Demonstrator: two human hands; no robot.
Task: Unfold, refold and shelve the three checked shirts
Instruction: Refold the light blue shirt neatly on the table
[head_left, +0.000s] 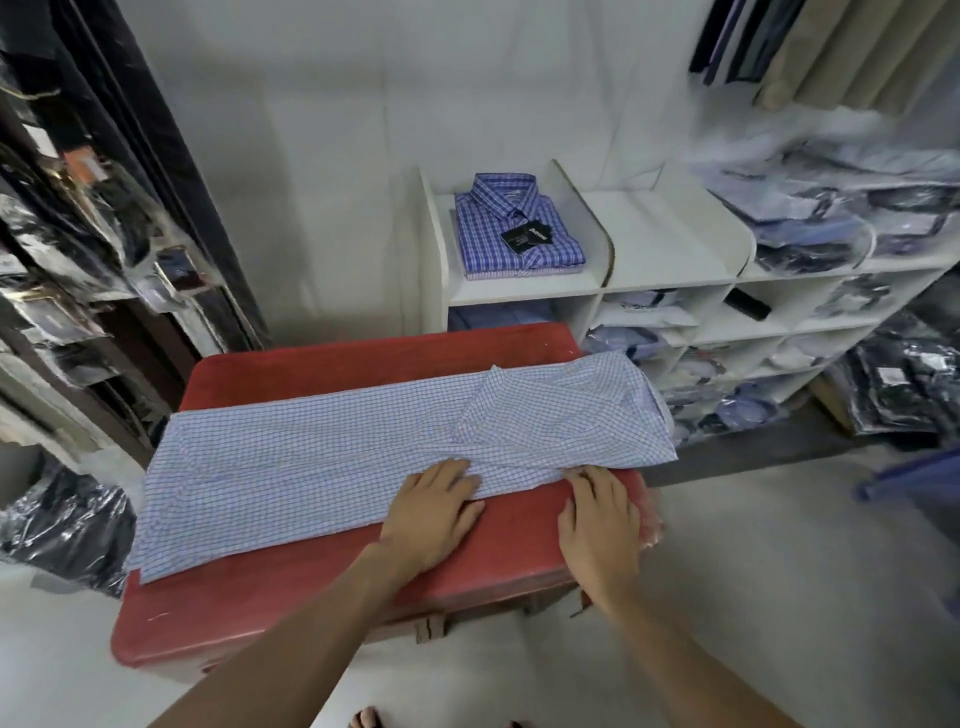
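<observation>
Fingers (457, 480) of the left hand (431, 512) lie flat on the pale checked shirt (322, 457), spread across the red desk (332, 358); right hand (602, 525) fingers straight at its near edge. Two folded shirts (517, 228) sit stacked on the shelf (670, 234)

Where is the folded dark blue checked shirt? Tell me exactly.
In the head view, the dark blue checked shirt lies atop the white shelf unit, leftmost compartment, behind the red table.

My table (332, 358) is red. The shirt (311, 457) on it is pale blue-and-white check. The shelved shirt (514, 228) is deeper blue check.
</observation>
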